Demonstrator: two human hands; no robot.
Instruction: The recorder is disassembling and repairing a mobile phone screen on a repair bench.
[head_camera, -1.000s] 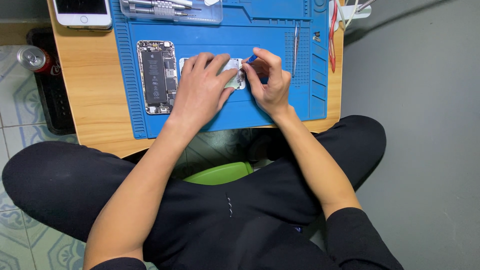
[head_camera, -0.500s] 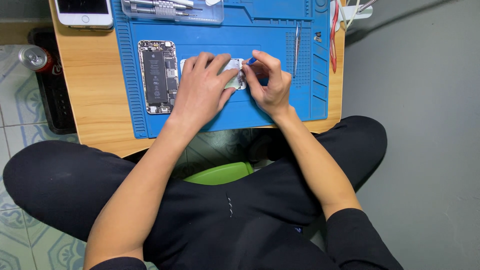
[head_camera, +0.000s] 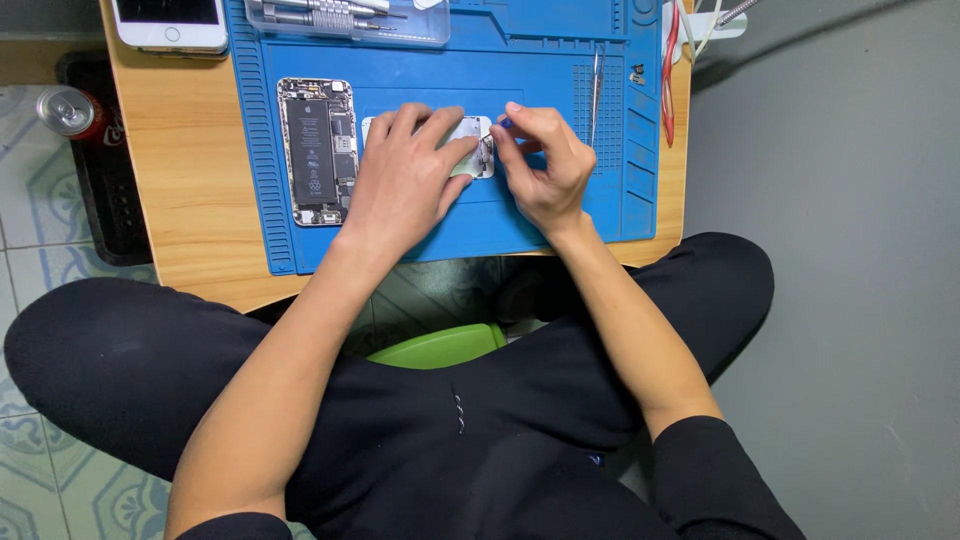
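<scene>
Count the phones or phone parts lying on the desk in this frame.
3: an intact white phone at the desk's far left corner, an opened phone body on the blue mat, and a screen panel under both hands. More may be hidden beneath them.
</scene>
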